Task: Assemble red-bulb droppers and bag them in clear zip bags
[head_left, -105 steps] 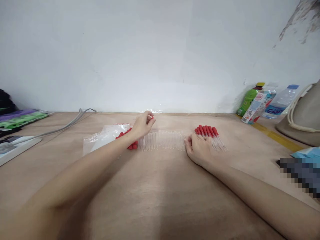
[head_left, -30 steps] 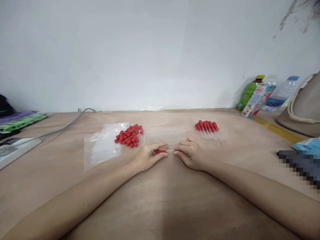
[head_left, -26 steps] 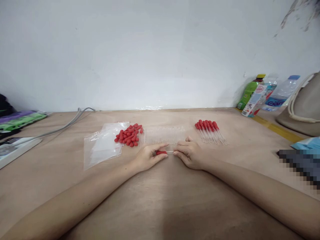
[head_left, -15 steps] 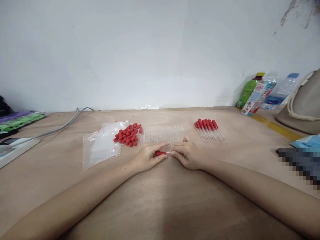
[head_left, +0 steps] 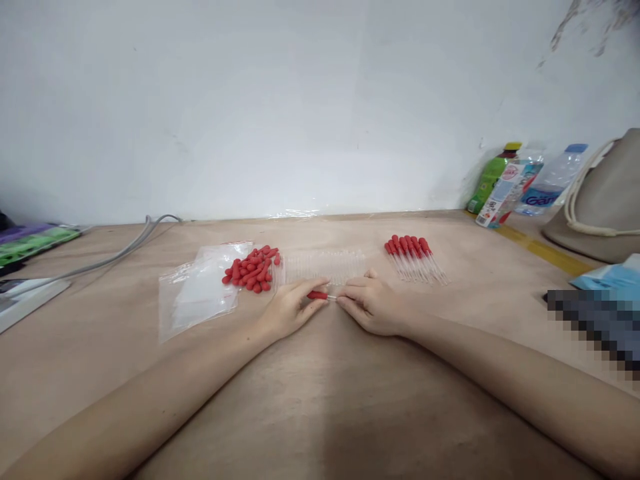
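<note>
Between the finger and thumb of my left hand [head_left: 290, 310] is a red rubber dropper bulb [head_left: 318, 295], lying sideways. My right hand [head_left: 373, 307] pinches a thin clear dropper tube [head_left: 332, 298], its end meeting the bulb's mouth; how deep it sits inside I cannot tell. Just beyond both hands lies a row of clear tubes [head_left: 323, 265]. A heap of loose red bulbs [head_left: 254, 270] is left of that row. To the right, several droppers [head_left: 413, 253] with red bulbs on clear tubes lie side by side.
Clear zip bags [head_left: 200, 293] lie flat at the left, near a grey cable [head_left: 120, 252]. At the right are drink bottles [head_left: 500, 183], a beige bag [head_left: 595, 213], a blue packet [head_left: 613, 283] and a blurred dark object [head_left: 590, 327]. A white wall [head_left: 300, 107] closes off the back.
The whole view has shifted slightly, so everything appears a little further left and up. Both hands keep their hold on the bulb and the tube.
</note>
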`<state>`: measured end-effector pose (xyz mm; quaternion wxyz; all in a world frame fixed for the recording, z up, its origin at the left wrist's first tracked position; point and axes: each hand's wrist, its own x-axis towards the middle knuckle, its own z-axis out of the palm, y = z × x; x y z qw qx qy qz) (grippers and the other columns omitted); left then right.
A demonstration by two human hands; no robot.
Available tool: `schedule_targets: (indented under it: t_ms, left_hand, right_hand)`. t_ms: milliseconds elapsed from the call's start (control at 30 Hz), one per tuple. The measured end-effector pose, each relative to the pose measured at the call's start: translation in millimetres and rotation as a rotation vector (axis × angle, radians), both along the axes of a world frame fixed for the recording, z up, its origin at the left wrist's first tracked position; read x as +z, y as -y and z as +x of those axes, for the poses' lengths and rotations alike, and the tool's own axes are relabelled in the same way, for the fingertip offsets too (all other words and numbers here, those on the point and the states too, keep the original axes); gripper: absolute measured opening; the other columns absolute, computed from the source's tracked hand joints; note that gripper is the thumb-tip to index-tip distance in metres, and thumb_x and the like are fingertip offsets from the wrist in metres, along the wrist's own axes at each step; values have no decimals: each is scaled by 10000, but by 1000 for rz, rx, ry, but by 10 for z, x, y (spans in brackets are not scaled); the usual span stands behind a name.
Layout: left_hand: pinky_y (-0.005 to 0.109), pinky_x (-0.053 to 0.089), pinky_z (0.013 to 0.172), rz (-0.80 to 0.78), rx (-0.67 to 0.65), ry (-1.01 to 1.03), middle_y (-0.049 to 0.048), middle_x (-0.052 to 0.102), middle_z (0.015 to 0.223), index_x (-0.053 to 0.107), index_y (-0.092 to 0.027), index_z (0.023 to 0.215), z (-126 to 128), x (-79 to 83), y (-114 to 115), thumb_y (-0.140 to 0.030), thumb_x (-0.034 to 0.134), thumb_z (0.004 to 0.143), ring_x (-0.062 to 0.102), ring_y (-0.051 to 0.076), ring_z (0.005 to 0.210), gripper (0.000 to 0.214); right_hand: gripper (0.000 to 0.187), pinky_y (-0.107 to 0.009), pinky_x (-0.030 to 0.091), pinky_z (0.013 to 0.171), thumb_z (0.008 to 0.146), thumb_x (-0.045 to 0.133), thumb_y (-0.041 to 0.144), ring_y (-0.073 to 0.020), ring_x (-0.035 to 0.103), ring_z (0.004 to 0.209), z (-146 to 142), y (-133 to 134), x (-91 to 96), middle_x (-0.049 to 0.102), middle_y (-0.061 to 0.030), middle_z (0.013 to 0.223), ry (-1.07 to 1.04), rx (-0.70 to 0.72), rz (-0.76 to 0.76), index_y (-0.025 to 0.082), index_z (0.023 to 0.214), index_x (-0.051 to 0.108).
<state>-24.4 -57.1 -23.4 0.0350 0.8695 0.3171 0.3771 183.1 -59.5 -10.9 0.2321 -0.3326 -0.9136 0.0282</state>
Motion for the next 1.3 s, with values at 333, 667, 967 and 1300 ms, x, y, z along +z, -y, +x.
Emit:
schedule_targets:
  t_ms: [333,667,967,1300]
  left_hand:
    - [232,472,608,-26,84,2,43,589,838,558,-171,1010,-77,7,-25,-203,507,827,552,116,690,192]
    - [200,382,498,-155,131,-102,-2,591,630,639,-170,865,-47,51,24,-278,496,829,481,89,513,184]
    - [206,366,504,-196,154,-143,-5,567,600,640,-167,847,-46,40,6,-275,484,830,463,94,509,190]
    - [215,380,522,-213,152,-161,4,581,629,633,-160,832,-37,57,17,-274,483,830,482,101,532,188]
  right_hand:
    - [341,-312,245,675,798,416,390,-158,501,596,431,-435,133,598,-29,579,-62,-720,95,189,619,626]
    - [374,-354,222,706,785,377,408,-178,501,607,657,-619,96,578,-39,584,87,-937,-22,184,541,550]
    - [280,-369,225,734,755,397,305,-205,485,712,564,-635,-4,568,-71,632,184,-905,36,168,565,550]
    - [340,-383,234,743,790,368,368,-209,489,717,516,-586,0,576,-70,633,149,-894,76,167,602,567]
